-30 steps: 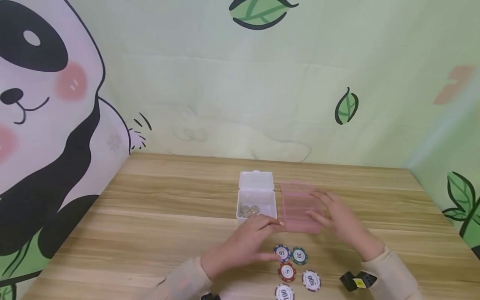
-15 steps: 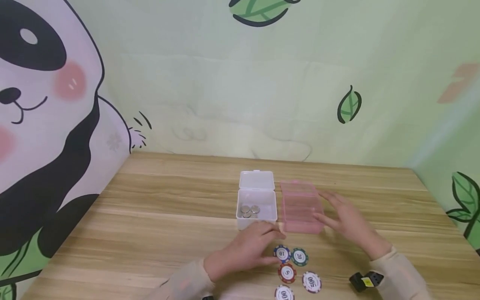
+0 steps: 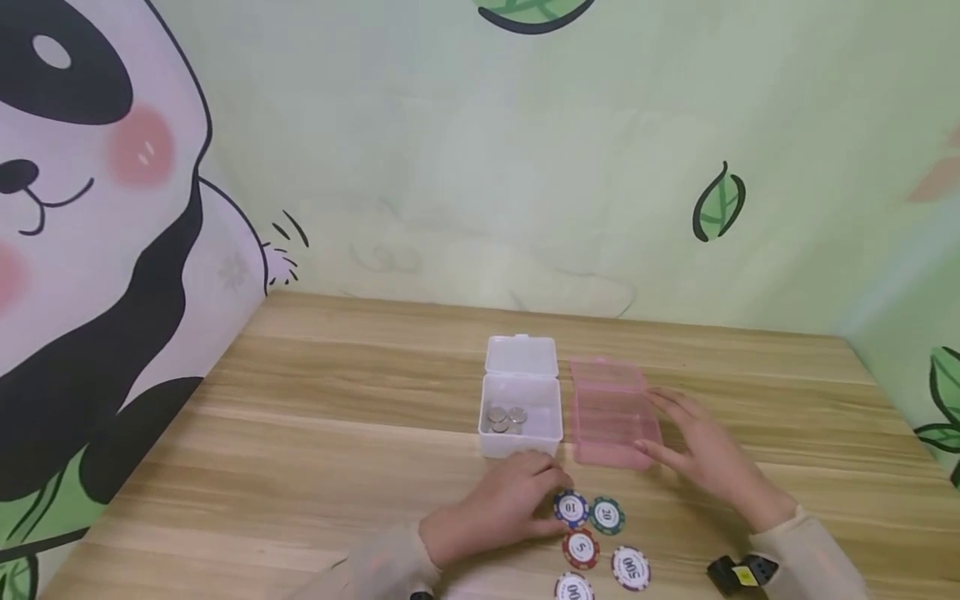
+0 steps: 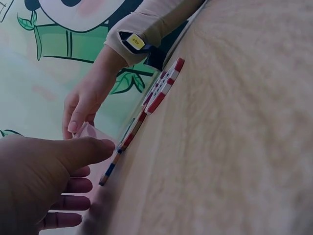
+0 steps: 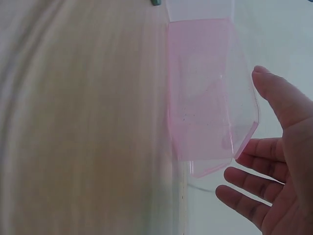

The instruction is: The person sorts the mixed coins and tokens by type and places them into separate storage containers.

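My left hand (image 3: 506, 500) is beside the blue poker chip (image 3: 572, 507) marked 10, thumb and fingers apart around its left side. In the left wrist view, nothing sits between thumb and fingers. Touching that chip, or close to it, lie a green chip (image 3: 607, 515) and a red chip (image 3: 581, 548). Two pale chips, a 500 (image 3: 631, 568) and one cut by the frame's bottom edge (image 3: 574, 588), lie nearer. My right hand (image 3: 705, 458) is at the right side of the pink translucent box (image 3: 609, 455), fingers spread; whether it touches the box, I cannot tell.
Left of the pink box stands a white box (image 3: 495, 446), lid (image 3: 521, 357) folded back, with several silver coins (image 3: 498, 415) inside. Both boxes rest on the wooden table (image 3: 337, 467). Behind rises a green printed backdrop (image 3: 450, 167) with a panda. A black wrist device (image 3: 742, 575) sits by my right sleeve.
My left hand has drawn back from the white box's front, nearer the blue chip. My right hand has shifted from over the pink box to its right side. The head view has tilted slightly.
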`<state>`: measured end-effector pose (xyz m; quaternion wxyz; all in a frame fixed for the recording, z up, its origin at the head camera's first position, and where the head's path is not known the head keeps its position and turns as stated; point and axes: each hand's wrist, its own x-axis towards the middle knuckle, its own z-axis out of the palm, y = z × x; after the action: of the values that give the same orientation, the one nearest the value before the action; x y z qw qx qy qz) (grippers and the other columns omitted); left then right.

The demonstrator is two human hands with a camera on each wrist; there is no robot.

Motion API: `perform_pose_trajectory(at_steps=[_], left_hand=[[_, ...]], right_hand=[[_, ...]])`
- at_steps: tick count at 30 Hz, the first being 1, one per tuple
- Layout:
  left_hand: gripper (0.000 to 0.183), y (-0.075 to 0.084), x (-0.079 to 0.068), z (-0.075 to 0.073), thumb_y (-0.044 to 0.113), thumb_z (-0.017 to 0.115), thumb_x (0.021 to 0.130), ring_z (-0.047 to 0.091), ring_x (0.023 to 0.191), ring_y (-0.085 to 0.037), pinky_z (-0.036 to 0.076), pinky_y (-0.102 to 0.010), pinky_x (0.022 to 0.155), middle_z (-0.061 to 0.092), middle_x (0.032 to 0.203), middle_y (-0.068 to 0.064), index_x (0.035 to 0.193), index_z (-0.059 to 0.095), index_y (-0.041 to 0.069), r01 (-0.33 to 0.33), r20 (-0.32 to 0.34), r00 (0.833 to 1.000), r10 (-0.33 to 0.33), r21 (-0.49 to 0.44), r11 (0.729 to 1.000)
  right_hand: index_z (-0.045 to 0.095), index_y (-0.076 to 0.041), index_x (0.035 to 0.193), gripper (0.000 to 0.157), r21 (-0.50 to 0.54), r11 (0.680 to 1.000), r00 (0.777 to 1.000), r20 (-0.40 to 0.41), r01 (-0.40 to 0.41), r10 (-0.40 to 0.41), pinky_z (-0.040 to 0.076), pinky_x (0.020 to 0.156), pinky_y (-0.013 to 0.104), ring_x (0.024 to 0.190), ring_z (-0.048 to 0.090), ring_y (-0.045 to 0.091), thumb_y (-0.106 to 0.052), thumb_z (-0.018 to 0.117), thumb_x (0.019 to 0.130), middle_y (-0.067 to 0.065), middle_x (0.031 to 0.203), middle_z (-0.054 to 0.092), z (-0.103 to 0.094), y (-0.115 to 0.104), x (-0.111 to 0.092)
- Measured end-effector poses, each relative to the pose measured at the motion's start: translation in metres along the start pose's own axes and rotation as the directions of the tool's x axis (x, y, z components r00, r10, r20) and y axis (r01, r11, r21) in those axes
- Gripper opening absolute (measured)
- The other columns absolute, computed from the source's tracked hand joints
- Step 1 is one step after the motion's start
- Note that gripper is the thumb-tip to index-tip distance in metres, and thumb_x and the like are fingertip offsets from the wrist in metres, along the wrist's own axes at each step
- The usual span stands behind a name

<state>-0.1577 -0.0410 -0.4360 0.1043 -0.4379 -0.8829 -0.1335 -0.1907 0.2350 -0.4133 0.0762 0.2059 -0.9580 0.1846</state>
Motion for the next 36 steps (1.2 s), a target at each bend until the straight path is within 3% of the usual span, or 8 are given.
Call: perform_pose_trajectory(at_steps=[20,36], left_hand=[[0.038,-0.0008,-0.0010,0.0088,0.046,0.064,0.075,0.046,0.095,-0.008,0.038,-0.021,0.084,0.055,0.099,0.008,0.104,0.063,0.021,-0.032,-0.013,0.999,0.033,0.024,0.999],[0.037,-0.0018,-0.0001,0.0091,0.047,0.066,0.074,0.046,0.094,-0.007,0.038,-0.020,0.084,0.053,0.095,0.009,0.097,0.060,0.019,0.005,0.003,1.000,-0.005,-0.012,1.000]], right_hand=[[0.044,0.002,0.128,0.070,-0.039,0.995,0.991,-0.092,0.094,-0.097,0.040,0.092,0.055,0.115,0.046,0.039,-0.039,0.067,0.076,0.018,0.134,0.042,0.0033,0.0011,-0.0035],[0.044,0.005,0.128,0.070,-0.038,0.995,0.992,-0.085,0.088,-0.091,0.042,0.091,0.054,0.112,0.048,0.040,-0.038,0.067,0.077,0.019,0.134,0.042,0.0049,0.0023,-0.0034]])
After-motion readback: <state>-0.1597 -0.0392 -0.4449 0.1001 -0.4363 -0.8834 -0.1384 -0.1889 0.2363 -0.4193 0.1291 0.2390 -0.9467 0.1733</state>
